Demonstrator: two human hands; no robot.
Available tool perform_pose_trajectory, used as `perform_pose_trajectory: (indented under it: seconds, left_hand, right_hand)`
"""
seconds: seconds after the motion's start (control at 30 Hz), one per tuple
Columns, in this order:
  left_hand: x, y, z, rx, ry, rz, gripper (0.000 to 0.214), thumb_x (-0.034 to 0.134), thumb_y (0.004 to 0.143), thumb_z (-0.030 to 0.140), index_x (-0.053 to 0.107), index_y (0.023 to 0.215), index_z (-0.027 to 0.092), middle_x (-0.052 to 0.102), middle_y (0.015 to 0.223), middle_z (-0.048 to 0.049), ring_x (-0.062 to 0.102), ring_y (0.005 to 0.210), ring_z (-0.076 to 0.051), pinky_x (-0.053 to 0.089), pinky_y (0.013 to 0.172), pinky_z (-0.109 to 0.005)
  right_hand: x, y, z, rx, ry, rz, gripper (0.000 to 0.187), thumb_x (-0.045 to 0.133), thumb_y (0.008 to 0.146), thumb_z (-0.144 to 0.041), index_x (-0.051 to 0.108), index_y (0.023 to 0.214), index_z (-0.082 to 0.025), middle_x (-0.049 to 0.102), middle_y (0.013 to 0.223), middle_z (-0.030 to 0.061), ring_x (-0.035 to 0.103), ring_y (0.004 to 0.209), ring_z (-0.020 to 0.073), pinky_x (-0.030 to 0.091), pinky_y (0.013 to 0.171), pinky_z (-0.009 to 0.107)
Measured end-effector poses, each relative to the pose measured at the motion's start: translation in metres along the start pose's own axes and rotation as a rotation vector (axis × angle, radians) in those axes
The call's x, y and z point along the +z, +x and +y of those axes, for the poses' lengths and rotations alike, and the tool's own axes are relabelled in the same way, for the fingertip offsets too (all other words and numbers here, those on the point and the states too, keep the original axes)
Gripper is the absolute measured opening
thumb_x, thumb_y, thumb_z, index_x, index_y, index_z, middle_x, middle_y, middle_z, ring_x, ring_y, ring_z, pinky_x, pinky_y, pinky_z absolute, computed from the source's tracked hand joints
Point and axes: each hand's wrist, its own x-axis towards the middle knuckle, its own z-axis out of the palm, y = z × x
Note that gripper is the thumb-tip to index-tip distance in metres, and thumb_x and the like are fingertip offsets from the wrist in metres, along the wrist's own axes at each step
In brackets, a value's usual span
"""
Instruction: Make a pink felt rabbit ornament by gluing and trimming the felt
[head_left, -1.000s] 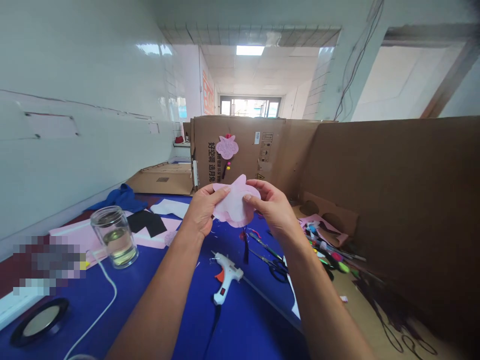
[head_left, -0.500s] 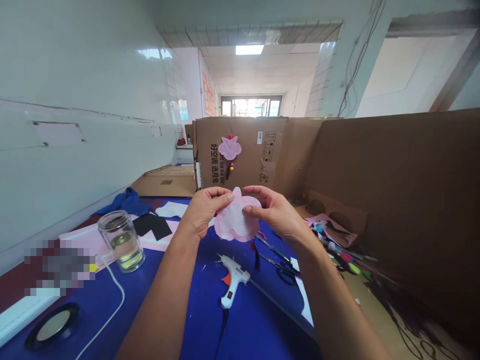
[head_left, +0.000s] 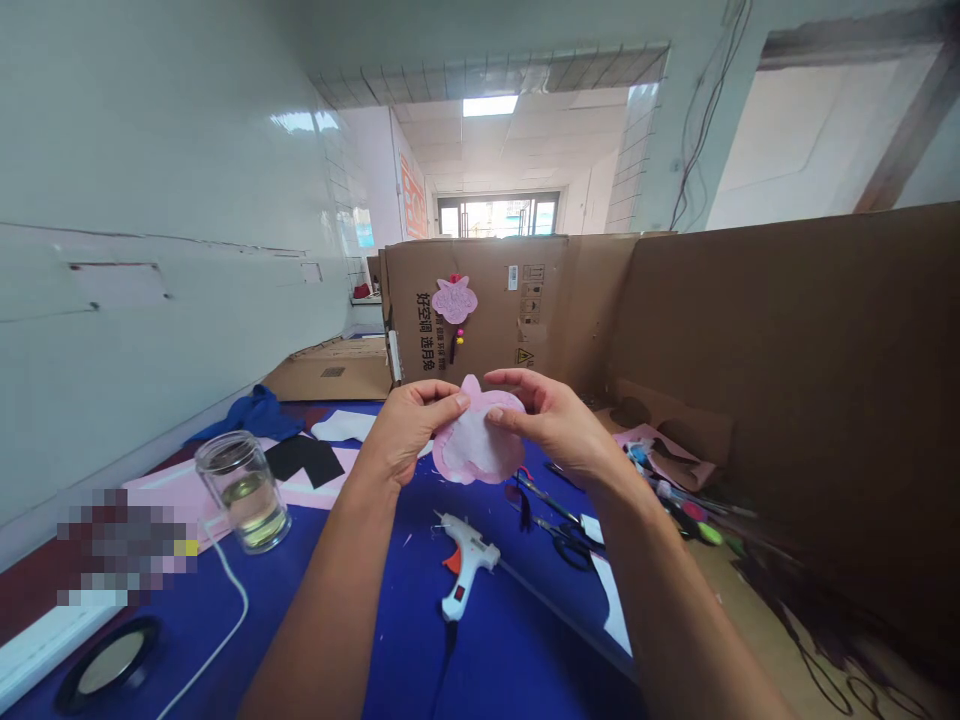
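Between my hands, above the blue table, is a pink felt cutout [head_left: 480, 445] with scalloped edges, a pointed tip at the top and a white layer on its face. My left hand [head_left: 411, 428] pinches it at the upper left, thumb in front. On its right side, my right hand [head_left: 546, 412] grips it with the thumb on the white layer and the fingers behind. Below lies a white hot glue gun [head_left: 466, 562] with an orange trigger. A dark tassel [head_left: 523, 505] hangs or lies just under the cutout; I cannot tell which.
A double-walled glass [head_left: 244, 492] of pale liquid stands at the left, near black felt [head_left: 306, 460] and blue cloth [head_left: 247, 412]. Black-handled scissors [head_left: 574, 548] lie at the right. A similar pink piece [head_left: 454, 299] hangs on the cardboard box [head_left: 487, 350] ahead. Scraps and tools crowd the far right.
The view has shifted slightly. Both hands keep their hold on the pink felt cutout, which has barely moved.
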Motion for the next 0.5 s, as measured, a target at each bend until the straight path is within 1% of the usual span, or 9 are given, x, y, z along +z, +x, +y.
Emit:
perform_pose_trajectory:
  seconds: [0.07,0.13,0.2,0.27,0.33,0.4,0.43,0.5]
  left_hand:
    - [0.0009,-0.0005,0.0003,-0.003,-0.004,0.002,0.040,0.100,0.053,0.047,0.079,0.071,0.018,0.065,0.063,0.0010,0.049,0.053,-0.009,0.038,0.051,-0.023]
    - [0.0019,-0.0006,-0.0002,-0.007,-0.005,0.002,0.041,0.101,0.052,0.047,0.079,0.070,0.018,0.064,0.062,0.0015,0.048,0.053,-0.009,0.039,0.051,-0.023]
    - [0.0030,0.0001,-0.0015,-0.009,-0.021,0.002,0.041,0.101,0.052,0.045,0.078,0.072,0.017,0.066,0.064,0.0010,0.050,0.054,-0.009,0.041,0.053,-0.023]
    - [0.0041,0.0016,-0.0034,0.002,-0.071,0.024,0.044,0.102,0.053,0.042,0.079,0.080,0.017,0.069,0.070,0.0000,0.056,0.059,-0.011,0.045,0.056,-0.024]
    - [0.0052,0.0035,-0.0050,0.011,-0.135,0.066,0.052,0.102,0.053,0.038,0.078,0.094,0.017,0.073,0.076,-0.0005,0.061,0.064,-0.013,0.049,0.060,-0.024]
    - [0.0063,0.0052,-0.0063,0.000,-0.182,0.108,0.060,0.103,0.052,0.034,0.076,0.104,0.019,0.076,0.082,-0.0009,0.065,0.068,-0.014,0.051,0.062,-0.025]
    - [0.0067,0.0058,-0.0070,-0.014,-0.194,0.116,0.062,0.103,0.052,0.034,0.075,0.106,0.019,0.077,0.085,-0.0012,0.066,0.069,-0.014,0.052,0.063,-0.026]
    - [0.0077,0.0069,-0.0091,-0.046,-0.197,0.103,0.061,0.103,0.053,0.035,0.074,0.104,0.018,0.078,0.090,-0.0026,0.068,0.072,-0.016,0.055,0.067,-0.028]
  right_hand:
    - [-0.0014,-0.0011,-0.0009,-0.013,-0.014,-0.016,0.054,0.087,0.074,-0.033,0.072,0.125,-0.024,0.081,0.110,0.0052,0.071,0.090,0.0219,0.054,0.084,0.038]
    - [-0.0030,-0.0025,-0.0013,-0.019,-0.061,-0.038,0.045,0.086,0.076,-0.034,0.076,0.118,-0.023,0.081,0.110,0.0048,0.070,0.091,0.0217,0.053,0.085,0.037]
    - [-0.0047,-0.0031,-0.0007,-0.001,-0.134,-0.055,0.031,0.084,0.078,-0.035,0.080,0.106,-0.022,0.080,0.102,0.0038,0.069,0.086,0.0205,0.051,0.081,0.035]
    - [-0.0058,-0.0024,0.0008,0.024,-0.173,-0.047,0.024,0.083,0.078,-0.037,0.080,0.096,-0.020,0.078,0.091,0.0029,0.065,0.079,0.0189,0.049,0.074,0.033]
    - [-0.0061,-0.0004,0.0024,0.024,-0.151,0.016,0.027,0.084,0.076,-0.039,0.080,0.092,-0.019,0.075,0.083,0.0018,0.062,0.073,0.0175,0.048,0.070,0.032]
    - [-0.0058,0.0017,0.0031,0.003,-0.111,0.120,0.030,0.085,0.074,-0.041,0.079,0.092,-0.018,0.073,0.082,0.0014,0.060,0.072,0.0168,0.048,0.068,0.031]
    - [-0.0054,0.0024,0.0030,-0.009,-0.093,0.175,0.032,0.085,0.073,-0.042,0.079,0.093,-0.018,0.073,0.082,0.0015,0.060,0.072,0.0167,0.048,0.067,0.030]
    - [-0.0047,0.0030,0.0023,-0.033,-0.046,0.262,0.034,0.085,0.073,-0.044,0.079,0.094,-0.018,0.074,0.085,0.0020,0.061,0.072,0.0169,0.050,0.067,0.030]
